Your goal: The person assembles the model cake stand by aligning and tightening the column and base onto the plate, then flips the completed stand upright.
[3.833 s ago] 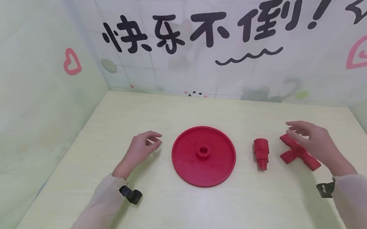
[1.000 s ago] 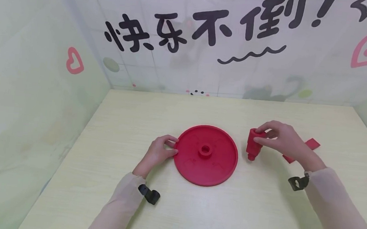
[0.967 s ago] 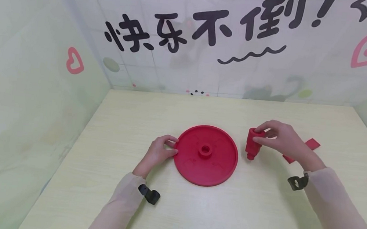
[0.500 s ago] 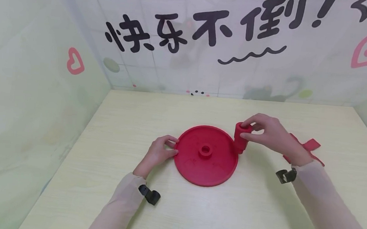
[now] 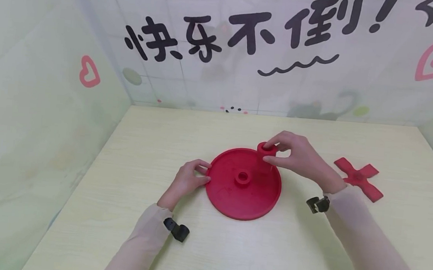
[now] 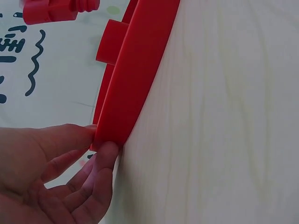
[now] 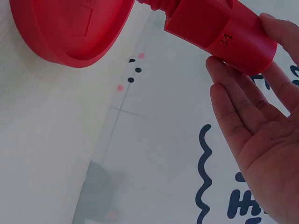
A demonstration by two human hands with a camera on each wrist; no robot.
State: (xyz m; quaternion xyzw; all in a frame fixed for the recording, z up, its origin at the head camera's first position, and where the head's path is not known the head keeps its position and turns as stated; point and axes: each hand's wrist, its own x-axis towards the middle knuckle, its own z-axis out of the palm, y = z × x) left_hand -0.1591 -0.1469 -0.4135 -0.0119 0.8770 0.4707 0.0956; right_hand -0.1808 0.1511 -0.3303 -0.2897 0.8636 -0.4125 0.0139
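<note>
My left hand (image 5: 186,179), partly curled, pinches the left rim of the red disc (image 5: 227,199) on the table (image 5: 208,256). My right hand (image 5: 294,155), half closed, grips the red stepped piece (image 7: 222,37) above the disc, apart from its hub (image 5: 242,183). The red cross (image 5: 358,176) lies further right.

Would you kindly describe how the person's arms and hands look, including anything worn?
The left sleeve and right sleeve are long, plain and pale beige, reaching the wrists. A black left wrist camera and black right wrist camera show there. The left hand and right hand are ungloved.
</note>
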